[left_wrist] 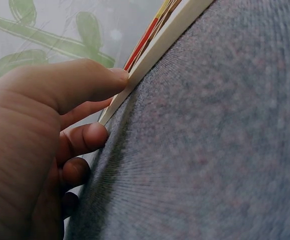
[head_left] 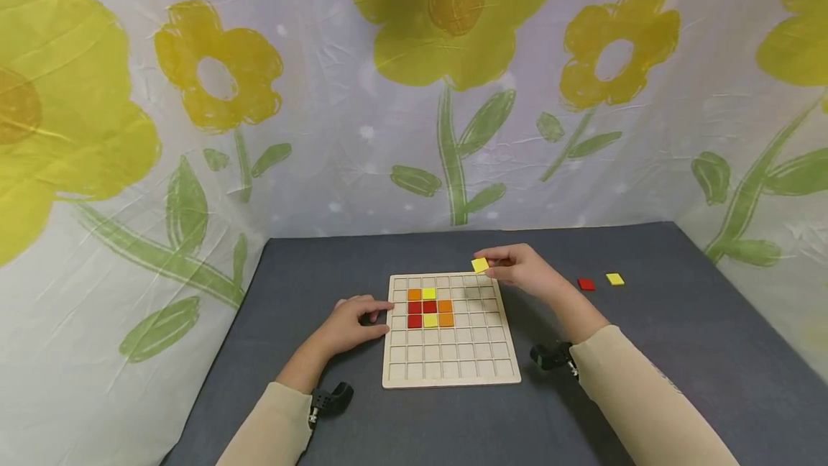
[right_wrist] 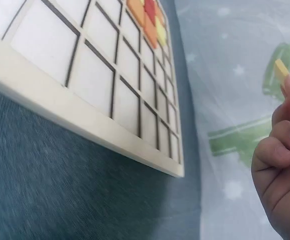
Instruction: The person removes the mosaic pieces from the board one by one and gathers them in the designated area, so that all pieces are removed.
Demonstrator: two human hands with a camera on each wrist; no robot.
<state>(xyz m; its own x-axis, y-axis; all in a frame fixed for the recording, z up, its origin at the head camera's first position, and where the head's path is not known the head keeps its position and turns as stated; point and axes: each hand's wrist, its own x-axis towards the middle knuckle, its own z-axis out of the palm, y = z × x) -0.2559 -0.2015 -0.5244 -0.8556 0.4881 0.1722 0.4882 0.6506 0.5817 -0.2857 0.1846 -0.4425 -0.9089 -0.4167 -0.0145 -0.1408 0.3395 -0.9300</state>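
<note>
A pale wooden grid board (head_left: 451, 382) lies flat on the dark cloth, with several red, orange and yellow square tiles set in its upper left cells. At the board's left edge rests my left hand (head_left: 353, 322), its index finger and thumb touching the rim; in the left wrist view the thumb (left_wrist: 97, 80) lies against the board's side. Over the far right corner of the board, my right hand (head_left: 522, 270) pinches a yellow square tile (head_left: 479, 265) between thumb and fingers. That tile (right_wrist: 281, 71) is raised clear of the board in the right wrist view.
To the right of the board, a loose red tile (head_left: 586, 284) and a loose yellow tile (head_left: 614, 279) lie on the dark table cloth (head_left: 453, 430). A flower-printed curtain (head_left: 323, 164) stands behind the table and along both sides.
</note>
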